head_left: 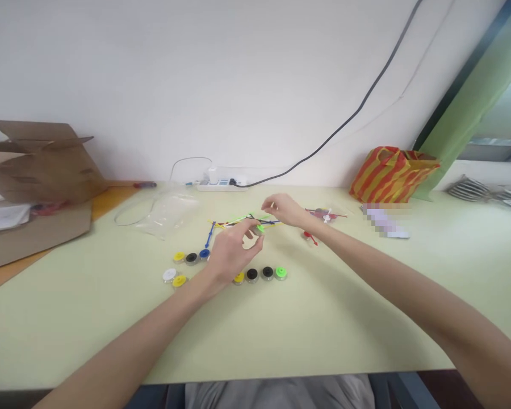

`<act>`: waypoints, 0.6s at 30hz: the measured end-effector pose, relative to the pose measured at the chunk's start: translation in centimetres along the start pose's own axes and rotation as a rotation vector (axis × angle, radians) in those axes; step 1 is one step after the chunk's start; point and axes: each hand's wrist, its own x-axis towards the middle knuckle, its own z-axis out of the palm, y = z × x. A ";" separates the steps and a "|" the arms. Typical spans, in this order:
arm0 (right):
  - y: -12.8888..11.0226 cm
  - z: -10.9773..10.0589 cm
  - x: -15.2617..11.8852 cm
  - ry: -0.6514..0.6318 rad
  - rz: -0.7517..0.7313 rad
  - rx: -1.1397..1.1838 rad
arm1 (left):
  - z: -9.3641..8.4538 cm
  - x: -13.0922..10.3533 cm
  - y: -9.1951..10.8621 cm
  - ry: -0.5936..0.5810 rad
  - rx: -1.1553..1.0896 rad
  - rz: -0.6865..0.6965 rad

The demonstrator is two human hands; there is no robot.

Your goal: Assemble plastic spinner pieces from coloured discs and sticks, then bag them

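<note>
My left hand (231, 250) is closed with thumb and fingers on a small clear disc with a green cap (260, 229). Just beyond it, my right hand (283, 208) hovers with its fingertips pinched together; whatever they hold, if anything, is too small to make out. Beneath both hands lies a pile of thin coloured plastic sticks (272, 222), partly covered by them. A blue arrow-tipped stick (210, 234) points toward me at its left. Similar discs stand in rows nearer me: yellow (179, 257), black (252, 275), blue (204, 254), white (169, 275) and green (281, 273).
Red pieces (326, 215) and a red-capped disc with an arrow (309, 235) lie to the right. Clear plastic bags (166, 211) are at the left, near a cardboard box (46, 162). A power strip (221, 186) and a striped bag (387, 175) stand along the wall.
</note>
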 end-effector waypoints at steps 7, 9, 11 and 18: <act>4.6 2.8 3.7 -0.124 0.012 -0.079 | 0.1 0.0 -0.2 -0.064 0.036 0.048; 4.8 3.1 3.9 -0.156 0.001 -0.094 | 0.0 0.1 -0.2 -0.072 0.054 0.038; 4.9 3.2 4.0 -0.165 0.000 -0.118 | -0.1 0.2 -0.2 -0.080 0.063 0.012; 4.9 1.6 3.0 -0.024 0.057 -0.214 | 0.3 0.3 -0.7 -0.095 -0.004 -0.063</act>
